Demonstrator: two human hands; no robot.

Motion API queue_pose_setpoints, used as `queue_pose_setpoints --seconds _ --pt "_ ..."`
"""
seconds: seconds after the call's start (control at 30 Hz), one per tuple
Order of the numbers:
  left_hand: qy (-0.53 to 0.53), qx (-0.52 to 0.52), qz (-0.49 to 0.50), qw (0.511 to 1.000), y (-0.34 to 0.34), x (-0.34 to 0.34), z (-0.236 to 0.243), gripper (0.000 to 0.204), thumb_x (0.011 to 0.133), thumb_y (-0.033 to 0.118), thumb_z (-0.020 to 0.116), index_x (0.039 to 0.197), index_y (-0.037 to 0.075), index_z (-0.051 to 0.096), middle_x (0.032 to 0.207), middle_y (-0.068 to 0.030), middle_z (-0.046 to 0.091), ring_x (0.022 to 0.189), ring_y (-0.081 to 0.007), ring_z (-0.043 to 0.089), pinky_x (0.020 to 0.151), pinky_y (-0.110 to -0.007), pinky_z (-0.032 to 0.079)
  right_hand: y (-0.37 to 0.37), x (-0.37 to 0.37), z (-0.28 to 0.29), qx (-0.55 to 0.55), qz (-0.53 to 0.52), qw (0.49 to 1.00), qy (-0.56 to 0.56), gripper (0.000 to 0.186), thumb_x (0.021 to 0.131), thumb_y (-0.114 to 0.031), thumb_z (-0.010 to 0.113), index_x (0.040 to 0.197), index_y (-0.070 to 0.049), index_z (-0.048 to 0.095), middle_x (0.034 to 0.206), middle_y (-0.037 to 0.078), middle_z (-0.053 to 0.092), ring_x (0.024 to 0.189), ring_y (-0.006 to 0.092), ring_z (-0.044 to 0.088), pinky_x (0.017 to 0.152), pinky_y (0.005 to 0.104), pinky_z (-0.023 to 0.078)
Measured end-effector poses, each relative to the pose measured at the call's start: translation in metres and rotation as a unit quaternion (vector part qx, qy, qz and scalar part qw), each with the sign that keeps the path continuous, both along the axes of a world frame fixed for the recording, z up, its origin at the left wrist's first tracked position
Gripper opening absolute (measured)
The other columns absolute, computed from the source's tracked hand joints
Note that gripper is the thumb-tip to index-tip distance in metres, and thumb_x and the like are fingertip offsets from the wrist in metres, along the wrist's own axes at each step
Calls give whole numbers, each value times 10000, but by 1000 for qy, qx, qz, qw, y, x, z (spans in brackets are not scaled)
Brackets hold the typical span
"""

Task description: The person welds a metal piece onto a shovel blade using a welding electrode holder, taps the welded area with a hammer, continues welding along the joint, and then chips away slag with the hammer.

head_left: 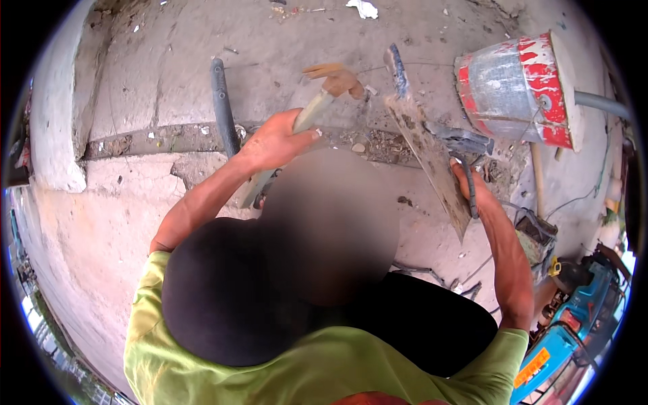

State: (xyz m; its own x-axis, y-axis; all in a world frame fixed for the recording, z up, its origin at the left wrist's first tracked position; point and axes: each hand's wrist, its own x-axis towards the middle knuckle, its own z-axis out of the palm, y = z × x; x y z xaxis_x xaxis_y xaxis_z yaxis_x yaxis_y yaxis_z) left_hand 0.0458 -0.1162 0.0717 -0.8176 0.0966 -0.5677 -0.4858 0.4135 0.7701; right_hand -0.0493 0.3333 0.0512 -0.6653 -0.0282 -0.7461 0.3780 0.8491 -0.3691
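Observation:
My left hand [273,142] is closed around the pale handle of a hammer [316,108]. The rusty, orange-brown hammer head points away from me, above the concrete ground. My right hand [472,177] is closed on the dark, curved handle of a long, flat, dirty board [424,152], seen nearly edge-on and slanting from far left to near right. Some of the right fingers are hidden. A grey, clamp-like metal piece [462,140] sits against the board beside that hand. Between my hands, a blurred round patch covers part of the view.
A grey pipe [220,101] stands left of my left hand. At far right, a red-and-silver bucket [503,84] lies tilted. Blue equipment [570,317] and cables are at near right. A concrete post [61,101] rises at left, and a debris-filled groove [158,140] crosses the ground.

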Motion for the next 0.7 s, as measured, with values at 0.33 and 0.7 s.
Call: queue_pose_setpoints --seconds 0.33,0.7 --pt "17 56 -6 998 17 4 -7 331 968 303 641 1077 -8 609 768 -92 625 737 -199 611 714 -386 514 26 63 3 -119 -116 985 -47 628 1065 -475 517 1401 55 559 1281 141 664 1160 194 577 1041 317 433" --pt "200 -21 -89 976 60 -20 19 238 992 232 660 1113 35 602 726 -120 641 642 -235 650 606 -399 508 73 80 -28 -95 -113 987 -60 532 1082 -435 499 1249 48 648 1123 122 709 1048 167 582 978 324 455"
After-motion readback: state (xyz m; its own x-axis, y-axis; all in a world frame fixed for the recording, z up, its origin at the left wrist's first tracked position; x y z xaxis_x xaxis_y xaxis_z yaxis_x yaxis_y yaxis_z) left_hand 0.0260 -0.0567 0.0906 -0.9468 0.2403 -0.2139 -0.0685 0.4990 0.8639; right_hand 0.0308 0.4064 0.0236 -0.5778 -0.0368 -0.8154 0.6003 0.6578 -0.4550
